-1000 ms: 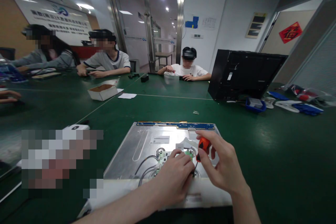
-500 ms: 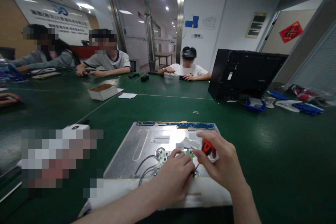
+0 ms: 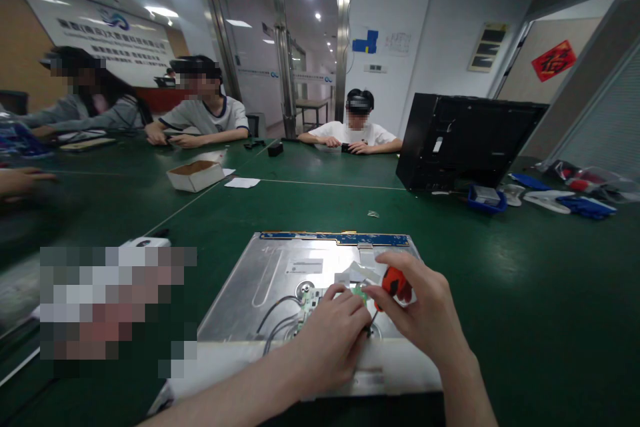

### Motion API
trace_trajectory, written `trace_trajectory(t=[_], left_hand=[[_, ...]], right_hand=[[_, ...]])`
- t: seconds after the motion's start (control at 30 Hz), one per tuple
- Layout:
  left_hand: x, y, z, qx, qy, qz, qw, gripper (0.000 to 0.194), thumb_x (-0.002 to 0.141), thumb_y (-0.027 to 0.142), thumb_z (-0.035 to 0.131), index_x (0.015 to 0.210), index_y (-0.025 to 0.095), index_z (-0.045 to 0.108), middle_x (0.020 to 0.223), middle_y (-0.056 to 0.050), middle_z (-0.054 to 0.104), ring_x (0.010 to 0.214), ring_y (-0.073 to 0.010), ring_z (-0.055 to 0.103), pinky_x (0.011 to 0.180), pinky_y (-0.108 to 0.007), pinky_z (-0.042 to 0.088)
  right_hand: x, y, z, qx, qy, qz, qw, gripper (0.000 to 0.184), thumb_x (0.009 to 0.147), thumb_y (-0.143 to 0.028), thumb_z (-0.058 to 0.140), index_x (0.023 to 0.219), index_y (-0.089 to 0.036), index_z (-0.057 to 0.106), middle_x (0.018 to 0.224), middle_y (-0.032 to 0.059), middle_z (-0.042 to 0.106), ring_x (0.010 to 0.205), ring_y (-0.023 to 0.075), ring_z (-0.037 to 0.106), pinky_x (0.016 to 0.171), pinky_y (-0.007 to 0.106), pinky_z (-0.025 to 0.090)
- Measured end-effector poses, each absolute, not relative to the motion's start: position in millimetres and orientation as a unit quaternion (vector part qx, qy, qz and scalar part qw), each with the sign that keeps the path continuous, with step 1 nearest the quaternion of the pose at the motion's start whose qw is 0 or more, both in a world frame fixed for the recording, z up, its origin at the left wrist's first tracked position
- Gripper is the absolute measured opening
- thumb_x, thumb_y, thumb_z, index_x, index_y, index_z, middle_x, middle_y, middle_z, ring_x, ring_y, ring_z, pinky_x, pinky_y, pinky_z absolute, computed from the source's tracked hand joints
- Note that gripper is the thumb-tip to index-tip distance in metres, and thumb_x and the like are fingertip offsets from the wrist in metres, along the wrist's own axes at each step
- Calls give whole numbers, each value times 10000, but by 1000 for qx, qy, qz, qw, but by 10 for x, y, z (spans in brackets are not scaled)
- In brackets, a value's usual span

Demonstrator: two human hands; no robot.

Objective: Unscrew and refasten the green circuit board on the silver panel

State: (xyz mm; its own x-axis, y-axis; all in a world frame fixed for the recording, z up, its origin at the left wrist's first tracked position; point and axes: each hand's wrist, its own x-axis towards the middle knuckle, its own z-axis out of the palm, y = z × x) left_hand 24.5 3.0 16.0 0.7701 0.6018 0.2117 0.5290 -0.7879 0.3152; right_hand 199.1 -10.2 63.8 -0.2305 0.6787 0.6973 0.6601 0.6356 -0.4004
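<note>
A silver metal display panel (image 3: pixel 280 253) lies on the table in front of me, with a blue circuit strip (image 3: pixel 335 238) along its far edge. On it is a green circuit board (image 3: pixel 311 298), largely covered by my left hand (image 3: pixel 335 323). My right hand (image 3: pixel 423 303) grips a screwdriver (image 3: pixel 395 282) by its orange and black handle, the shaft slanting down to the left. My left fingers are curled together around the lower shaft; the tip is hidden. Dark cables (image 3: pixel 275 307) run from the board's left side. Loose silvery tape (image 3: pixel 364 271) sticks up behind the board.
A black monitor housing (image 3: pixel 465 140) stands at the back right, beside a blue tray (image 3: pixel 487 200) and plastic bags. An open white box (image 3: pixel 197 175) sits left of centre. Three people sit across the table, and another person's hand (image 3: pixel 25 181) shows at the left edge.
The orange handle has turned slightly in my right hand. My left hand stays in place. Across the table, a person's raised hand has come down, and the hand at the left edge has moved.
</note>
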Motion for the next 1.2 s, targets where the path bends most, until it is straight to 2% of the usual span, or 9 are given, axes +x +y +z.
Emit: trace_trajectory(t=[0.13,0.27,0.33,0.53,0.67,0.87,1.1,1.2], left_hand=[[248,31,149,933,304,153,121,205,834,110,494,1001,197,577,1022,-66,649,985,-243,578,986,-453,331],[253,32,146,934,302,152,116,215,833,120,492,1020,190,570,1026,-76,641,967,-246,577,976,-457,338],[254,34,152,934,304,146,116,217,830,124,494,1021,189,575,1028,-79,643,967,-250,576,979,-464,334],[251,36,160,933,308,142,122,195,856,141,485,1013,192,589,1015,-77,651,980,-255,579,983,-463,333],[249,26,159,931,308,154,124,184,849,140,494,999,192,586,1034,-76,650,985,-255,577,990,-465,329],[256,22,186,932,306,151,119,203,842,142,504,1025,190,578,1040,-85,646,992,-260,577,988,-460,331],[247,33,161,934,304,145,119,167,852,144,493,985,192,582,1020,-73,649,985,-251,578,1003,-463,318],[245,31,147,933,301,156,118,159,857,150,488,981,194,577,1015,-72,647,977,-250,576,1001,-457,323]], right_hand=[[1992,-118,649,-427,-790,31,439,242,875,-277,578,1107,-215,543,809,16,633,588,129,557,521,245,427],[1977,-144,649,-417,-784,100,450,408,835,-168,528,1237,-229,490,974,47,644,697,148,603,556,254,478],[1973,-143,642,-416,-781,114,452,430,824,-129,512,1241,-228,487,974,47,640,682,138,595,537,241,477],[1985,-106,629,-418,-786,58,451,334,861,-193,590,1183,-223,505,810,-6,601,586,109,533,517,227,444],[1982,-115,648,-420,-796,58,433,314,874,-251,604,1173,-236,510,812,-6,600,575,113,512,516,242,431],[1970,-148,661,-414,-789,103,441,480,843,-141,508,1309,-241,460,931,25,631,685,136,584,543,245,466],[1996,-91,614,-424,-790,38,441,303,882,-244,596,1173,-218,517,807,-1,597,554,101,514,496,225,410],[1995,-95,624,-420,-797,38,433,328,881,-269,610,1189,-227,507,820,2,593,568,108,507,503,229,406]])
